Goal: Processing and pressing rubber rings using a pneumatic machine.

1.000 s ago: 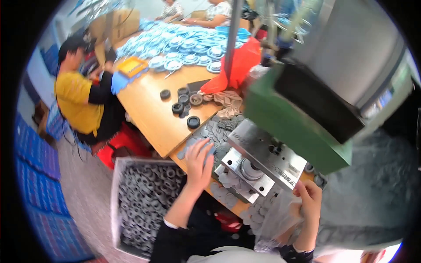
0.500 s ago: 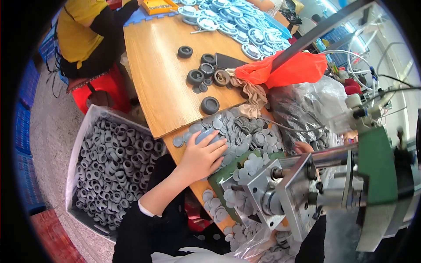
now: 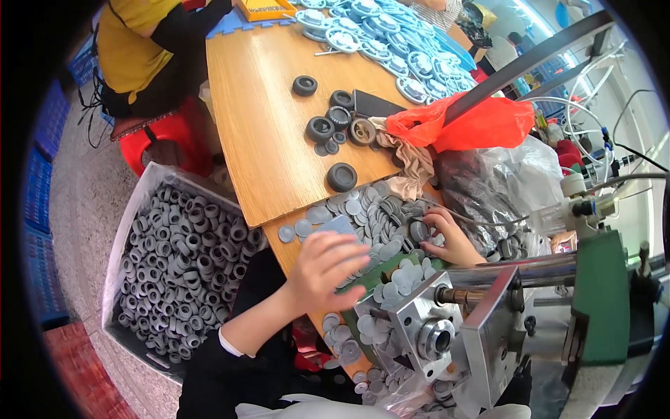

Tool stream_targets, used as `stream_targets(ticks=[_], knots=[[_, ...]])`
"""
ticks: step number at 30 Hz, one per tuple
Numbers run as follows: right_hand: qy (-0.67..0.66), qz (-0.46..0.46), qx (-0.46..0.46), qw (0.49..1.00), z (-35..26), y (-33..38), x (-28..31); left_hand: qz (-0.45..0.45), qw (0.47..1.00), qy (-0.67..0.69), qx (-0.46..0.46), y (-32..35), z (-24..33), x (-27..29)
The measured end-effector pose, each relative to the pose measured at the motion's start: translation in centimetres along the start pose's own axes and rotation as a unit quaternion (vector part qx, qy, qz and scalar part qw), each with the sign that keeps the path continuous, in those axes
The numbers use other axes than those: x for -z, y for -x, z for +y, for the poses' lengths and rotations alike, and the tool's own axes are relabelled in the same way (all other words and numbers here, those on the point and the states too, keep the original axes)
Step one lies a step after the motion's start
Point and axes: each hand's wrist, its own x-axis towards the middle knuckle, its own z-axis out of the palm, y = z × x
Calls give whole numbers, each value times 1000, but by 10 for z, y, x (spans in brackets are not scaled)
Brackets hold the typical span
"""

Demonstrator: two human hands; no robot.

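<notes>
My left hand (image 3: pixel 322 271) hovers over the near edge of the table, fingers spread and slightly blurred, with nothing visible in it. Just beyond its fingertips lies a flat blue-grey block (image 3: pixel 339 225) among loose thin grey discs (image 3: pixel 377 222). My right hand (image 3: pixel 452 239) reaches in behind the press, thumb and fingers closed around a dark grey round piece (image 3: pixel 419 232) at the pile's right side. Close by, the metal press (image 3: pixel 426 328) shows a bare round bore in its near plate. More discs (image 3: pixel 401 279) rest on a green surface beside it.
A white-lined box (image 3: pixel 112 279) of grey rings stands on the floor at left. Black wheel-like parts (image 3: pixel 342 177) sit on the wooden table (image 3: pixel 265 140). Light-blue parts (image 3: pixel 391 42) are heaped far back. A red bag (image 3: pixel 481 124) hangs at right; a co-worker in yellow (image 3: pixel 129 56) sits at far left.
My left hand has lifted off the blue-grey block and drawn back toward me. My right hand has come out from behind the press to the pile. A round grey piece no longer shows at the press bore.
</notes>
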Motion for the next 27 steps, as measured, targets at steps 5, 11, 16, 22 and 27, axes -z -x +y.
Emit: stream_targets(ticks=[5,11,16,22,27], knots=[[12,114,-29,993,19,21,4,-4,993,103,-62,-44,98,-3],[-163,269,-106,943,-9,46,-2,-120,947,272,125,-78,142,-34],[-335,448,-80,825,-64,103,25,-40,944,311,102,-74,156,-56],[-550,587,-61,591,-97,208,24,-41,993,48,99,-52,155,-37],[-378,661,-212,612,-163,237,-6,11,993,-42,107,0,124,16]])
